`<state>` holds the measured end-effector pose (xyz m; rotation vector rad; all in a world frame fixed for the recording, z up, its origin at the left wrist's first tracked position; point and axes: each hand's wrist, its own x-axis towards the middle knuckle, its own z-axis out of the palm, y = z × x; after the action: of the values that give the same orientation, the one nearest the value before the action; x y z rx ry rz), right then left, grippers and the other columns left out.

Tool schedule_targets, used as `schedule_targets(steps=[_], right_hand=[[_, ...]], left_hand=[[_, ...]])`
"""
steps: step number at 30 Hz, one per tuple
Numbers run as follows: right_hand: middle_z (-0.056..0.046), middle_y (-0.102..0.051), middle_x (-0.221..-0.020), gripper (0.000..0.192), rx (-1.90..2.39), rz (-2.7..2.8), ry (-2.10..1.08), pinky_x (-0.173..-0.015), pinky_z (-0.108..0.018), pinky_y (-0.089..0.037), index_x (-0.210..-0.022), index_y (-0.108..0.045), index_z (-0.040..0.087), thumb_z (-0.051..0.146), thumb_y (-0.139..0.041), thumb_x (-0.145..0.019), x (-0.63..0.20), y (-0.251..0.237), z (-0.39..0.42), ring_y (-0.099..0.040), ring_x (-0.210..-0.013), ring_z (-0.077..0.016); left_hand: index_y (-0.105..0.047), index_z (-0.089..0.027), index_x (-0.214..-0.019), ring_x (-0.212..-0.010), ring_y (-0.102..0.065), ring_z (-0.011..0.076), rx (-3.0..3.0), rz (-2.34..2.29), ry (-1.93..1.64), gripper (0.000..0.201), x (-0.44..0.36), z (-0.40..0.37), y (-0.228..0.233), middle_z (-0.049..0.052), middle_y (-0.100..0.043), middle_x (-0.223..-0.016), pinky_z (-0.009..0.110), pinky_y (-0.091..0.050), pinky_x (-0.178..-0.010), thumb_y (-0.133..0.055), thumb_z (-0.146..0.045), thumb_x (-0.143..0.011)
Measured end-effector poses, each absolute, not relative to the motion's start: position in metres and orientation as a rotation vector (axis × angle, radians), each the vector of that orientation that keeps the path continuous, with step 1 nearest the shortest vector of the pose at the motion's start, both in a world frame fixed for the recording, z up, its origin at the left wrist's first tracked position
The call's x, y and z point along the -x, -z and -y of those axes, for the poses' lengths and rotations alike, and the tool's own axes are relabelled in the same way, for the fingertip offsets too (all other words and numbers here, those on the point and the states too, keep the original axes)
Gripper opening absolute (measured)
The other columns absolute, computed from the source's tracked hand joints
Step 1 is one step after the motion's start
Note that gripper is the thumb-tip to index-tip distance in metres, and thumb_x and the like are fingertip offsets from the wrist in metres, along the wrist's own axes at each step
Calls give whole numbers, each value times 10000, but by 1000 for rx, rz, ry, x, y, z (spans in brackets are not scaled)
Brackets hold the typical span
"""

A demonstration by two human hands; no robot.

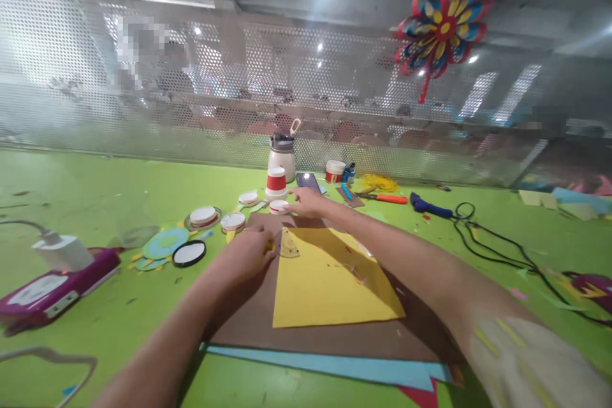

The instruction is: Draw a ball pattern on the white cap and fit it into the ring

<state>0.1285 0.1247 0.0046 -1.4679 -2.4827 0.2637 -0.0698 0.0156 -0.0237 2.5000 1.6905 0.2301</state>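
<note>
Ahead, head view: yellow sheet (329,299) on a brown board (248,325), green tabletop (157,185) beneath.
Right hand (308,203): forefinger and thumb look apart; whether they grip, I cannot tell.
Small white roll (277,205): beyond the sheet, immediately left of those fingers; round, no long axis; right hand nearer.
Left hand (247,251): fingers bent beside the protractor (289,246); hold unclear.

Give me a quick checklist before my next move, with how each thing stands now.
1. Yellow sheet on the brown sheet: ok.
2. Yellow sheet free of scraps: not ok, small bits lie on it.
3. Protractor within reach: ok, beside the left hand.
4. Right hand has a grip on the white disc: cannot tell.
5. Orange tool off both sheets: ok.
</note>
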Motion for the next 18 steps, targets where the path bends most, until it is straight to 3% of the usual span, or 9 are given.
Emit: schedule_targets(steps=[10, 14, 18], right_hand=[[-118, -674, -1407, 401, 1352, 2501, -284, -999, -501, -624, -1393, -651, 188, 386, -709, -1050, -106, -7, -141, -707, -1193, -278], [-193, -636, -1519, 612, 1371, 2434, -281, -1131, -469, -511, -1570, -522, 152, 360, -716, -1029, -148, -19, -80, -640, -1347, -321], [-173, -599, -1582, 710, 1419, 2474, -350, -1148, -498, -487, -1544, -578, 219, 526, -786, -939, -198, -5, 15, -599, -1413, -364]], left_hand=[[-756, -194, -891, -894, -725, 307, -2510, -1660, -245, 199, 71, -22, 24, 163, -730, -1057, 411, -537, -809, -560, -230, -910], [-723, -219, -781, -817, -691, 282, -2483, -1629, -308, 204, 71, -17, 23, 139, -741, -975, 392, -497, -755, -566, -279, -897], [-709, -232, -758, -720, -644, 268, -2393, -1653, -444, 273, 70, -12, 21, 100, -743, -819, 386, -456, -680, -565, -403, -915]])
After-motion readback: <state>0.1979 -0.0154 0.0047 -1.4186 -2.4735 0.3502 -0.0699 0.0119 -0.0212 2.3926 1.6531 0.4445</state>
